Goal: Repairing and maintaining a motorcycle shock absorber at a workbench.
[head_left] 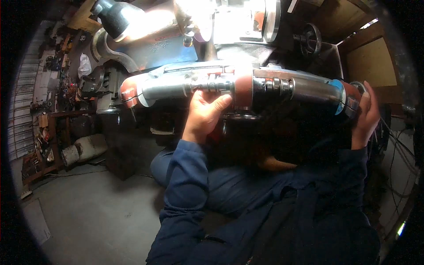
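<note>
A long bar-like machine assembly lies crosswise in front of me, with a smooth metal cylinder (165, 89) on its left part and another metal cylinder (316, 92) on its right. Between them runs a stepped metal shaft (271, 84), passing an orange-red block (243, 90). My left hand (204, 114) is closed round the shaft just left of this block, thumb in front and fingers behind. At the far right end, my right hand (367, 112) grips a round metal end piece (359, 86), beside a blue-edged orange clamp (349, 98). Its fingers partly hide the piece.
Another orange clamp (129, 92) holds the left end. Behind stand a brightly lit machine, a black lamp (115, 20) and a handwheel (310, 39). Cluttered shelving (48, 128) lines the left wall, and a dirty pale container (86, 149) lies near it. Cables hang at right.
</note>
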Demonstrator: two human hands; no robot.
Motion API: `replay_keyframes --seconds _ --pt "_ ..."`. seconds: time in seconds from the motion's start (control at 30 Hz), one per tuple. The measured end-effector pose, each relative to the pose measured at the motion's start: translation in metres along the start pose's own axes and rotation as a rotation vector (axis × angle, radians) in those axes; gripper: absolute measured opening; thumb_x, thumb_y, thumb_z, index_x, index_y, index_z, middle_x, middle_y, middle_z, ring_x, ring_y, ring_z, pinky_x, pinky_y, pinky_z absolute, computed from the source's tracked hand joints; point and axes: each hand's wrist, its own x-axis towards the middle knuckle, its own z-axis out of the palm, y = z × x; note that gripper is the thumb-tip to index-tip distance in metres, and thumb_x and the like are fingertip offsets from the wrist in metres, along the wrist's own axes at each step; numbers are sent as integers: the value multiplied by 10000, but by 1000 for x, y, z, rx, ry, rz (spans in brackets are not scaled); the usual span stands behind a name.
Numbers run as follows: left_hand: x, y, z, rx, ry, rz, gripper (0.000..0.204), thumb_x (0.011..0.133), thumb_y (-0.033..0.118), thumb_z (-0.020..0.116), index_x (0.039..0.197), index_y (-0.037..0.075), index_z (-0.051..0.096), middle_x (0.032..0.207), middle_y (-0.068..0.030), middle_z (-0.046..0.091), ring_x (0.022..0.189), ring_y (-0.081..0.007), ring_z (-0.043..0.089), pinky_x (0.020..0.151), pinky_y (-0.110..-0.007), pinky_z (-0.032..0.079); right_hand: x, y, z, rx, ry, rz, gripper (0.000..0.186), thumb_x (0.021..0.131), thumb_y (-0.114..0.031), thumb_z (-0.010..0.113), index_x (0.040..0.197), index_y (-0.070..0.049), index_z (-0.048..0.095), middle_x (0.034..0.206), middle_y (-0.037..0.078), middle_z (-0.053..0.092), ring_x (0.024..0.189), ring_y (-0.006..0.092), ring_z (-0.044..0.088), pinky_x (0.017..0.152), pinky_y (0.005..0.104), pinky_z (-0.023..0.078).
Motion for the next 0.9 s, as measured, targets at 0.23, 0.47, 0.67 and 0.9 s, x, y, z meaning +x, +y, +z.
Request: replay_keyframes --seconds 0.23,0.47,0.67,0.9 --pt "1 -2 -1 8 -18 33 560 826 -8 659 1322 13 402 1256 -107 539 1177 -217 504 1041 -367 357 1 1 0 16 -12 -13 384 986 -307 437 1213 -43 600 1190 158 618 1098 251 586 943 354 438" --pt "0 -1 0 -57 -20 5 556 800 -68 649 1305 19 434 1332 -144 494 1274 -256 445 1099 -390 315 1 3 0 -21 -3 -26 384 983 -304 439 1215 -44 600 1198 161 614 1102 254 585 942 357 440" --pt "1 -3 1 -25 -33 45 551 826 -21 650 1319 20 408 1263 -102 535 1182 -213 500 1041 -369 356 2 0 -1 -28 -6 -11 380 982 -302 433 1212 -53 605 1190 154 621 1089 250 595 927 352 452" --pt "2 -1 2 -31 -57 53 553 823 -20 655 1317 30 411 1250 -94 543 1172 -210 505 1030 -358 361 2 1 -1 -21 -13 -16 371 982 -289 440 1213 -51 605 1176 150 629 1052 229 605 888 337 466"
